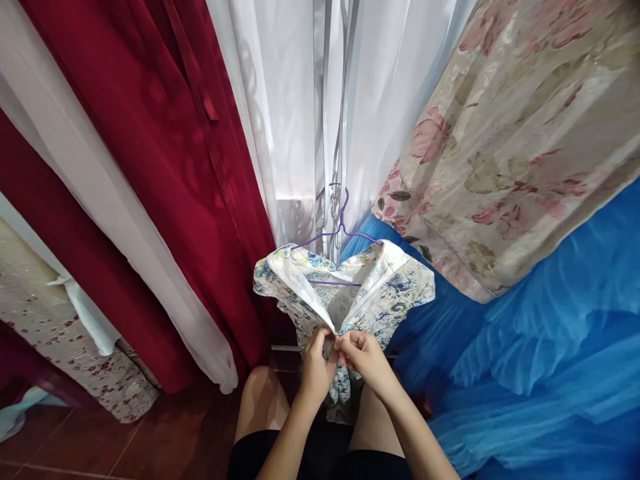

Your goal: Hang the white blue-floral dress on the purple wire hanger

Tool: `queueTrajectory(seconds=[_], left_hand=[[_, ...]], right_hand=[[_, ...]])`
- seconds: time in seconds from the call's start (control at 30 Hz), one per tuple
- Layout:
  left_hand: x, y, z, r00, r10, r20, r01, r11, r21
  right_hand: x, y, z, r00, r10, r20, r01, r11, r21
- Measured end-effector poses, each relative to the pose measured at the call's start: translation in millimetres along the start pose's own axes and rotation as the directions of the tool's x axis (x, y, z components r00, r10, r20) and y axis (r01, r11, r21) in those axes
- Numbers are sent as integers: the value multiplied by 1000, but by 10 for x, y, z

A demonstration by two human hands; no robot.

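Observation:
A white blouse with a blue floral print (395, 287) hangs on a purple wire hanger (343, 220) hooked on a window grille behind white sheer curtains. My left hand (316, 365) and my right hand (367, 358) meet at the front opening of the blouse, just below its collar. Both hands pinch the fabric edges together with fingers closed. The lower part of the blouse drops between my knees and is partly hidden by my hands.
A dark red curtain (165, 173) hangs at the left beside a white sheer panel (280, 113). A pink floral cloth (520, 133) and a blue ruffled net fabric (550, 347) fill the right. The floor (165, 440) is reddish-brown tile.

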State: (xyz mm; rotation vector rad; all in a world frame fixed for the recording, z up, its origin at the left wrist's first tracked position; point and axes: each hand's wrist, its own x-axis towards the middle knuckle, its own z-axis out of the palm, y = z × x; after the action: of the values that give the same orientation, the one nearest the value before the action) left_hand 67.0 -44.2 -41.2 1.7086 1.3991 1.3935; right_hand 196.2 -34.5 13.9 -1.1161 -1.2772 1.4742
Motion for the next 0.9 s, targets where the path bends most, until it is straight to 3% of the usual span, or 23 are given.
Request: queueTrajectory(seconds=[0.13,0.27,0.43,0.5,0.57,0.63,0.7,0.73,0.8,0.83,0.9], left_hand=[[31,142,116,994,60,93,-68,994,90],[31,320,126,955,85,283,-165,948,272],[36,425,42,890,33,455,-273,837,473],[39,388,-4,859,1,512,-305,804,511],[85,332,-89,842,5,540,-309,825,474],[212,317,-239,863,86,499,-297,884,361],[424,399,-442,919,215,331,-303,922,242],[556,481,-548,941,280,193,-317,926,204],[840,703,-725,923,382,-33,-370,910,189],[977,828,-781,899,432,-67,-416,893,175],[1205,1065,-809,868,496,-15,-488,858,157]], right_hand=[[62,-216,-130,995,-11,-99,25,990,137],[230,-703,-235,975,-84,-204,139,952,273],[507,-1315,-106,963,-200,-182,248,922,297],[573,-1443,-51,957,-220,-189,273,904,328],[586,-1481,-36,947,-250,-204,306,894,326],[551,-1444,-56,936,-278,-215,333,898,287],[485,-1373,-90,928,-295,-228,347,907,237],[449,-1342,-106,925,-301,-231,349,913,212],[389,-1310,-123,919,-321,-228,360,920,155],[369,-1311,-124,916,-338,-218,369,921,122],[359,-1328,-108,909,-375,-180,390,919,56]])
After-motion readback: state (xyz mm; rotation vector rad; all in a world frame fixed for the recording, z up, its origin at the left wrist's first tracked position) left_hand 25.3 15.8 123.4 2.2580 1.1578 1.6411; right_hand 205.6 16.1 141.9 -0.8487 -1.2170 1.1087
